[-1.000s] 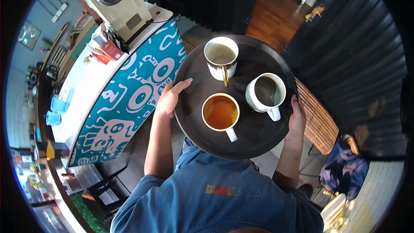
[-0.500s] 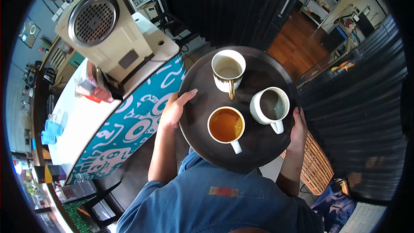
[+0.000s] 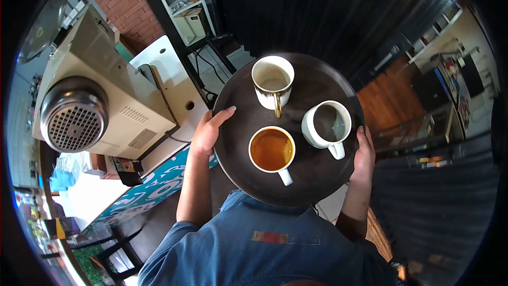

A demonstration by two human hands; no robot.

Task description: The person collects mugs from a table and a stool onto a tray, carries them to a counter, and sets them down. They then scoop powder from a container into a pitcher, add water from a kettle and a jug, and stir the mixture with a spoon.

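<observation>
Dark ribbed panels [image 3: 423, 206] flank a person in a blue shirt [image 3: 233, 249], seen from above in a room whose wooden floor [image 3: 391, 98] now shows farther to the right than half a second ago. The white-topped counter [image 3: 172, 69] looms larger at left, less of its teal patterned front [image 3: 159, 188] visible, while a red brick wall [image 3: 121, 0] has come plainly into view behind it. The cream machine [image 3: 119, 106] on the counter, its round metal grille [image 3: 74, 127] facing up, also fills more of the scene.

Held level-looking before the shirt is a round dark tray [image 3: 296, 180], gripped at opposite edges by both hands. The left hand [image 3: 205, 135] clasps the left edge, thumb laid over the rim; the right hand [image 3: 363, 156] clasps the right edge, fingertips showing at the rim. Neither grip has changed.

Three cups keep their arrangement on the tray: a gold-handled cup [image 3: 273, 95] toward the far edge, a white cup with a greyish interior [image 3: 317, 135] near the right edge, and a cup of amber liquid [image 3: 272, 149] left of center, toward the near edge. All stand upright, apart from one another.
</observation>
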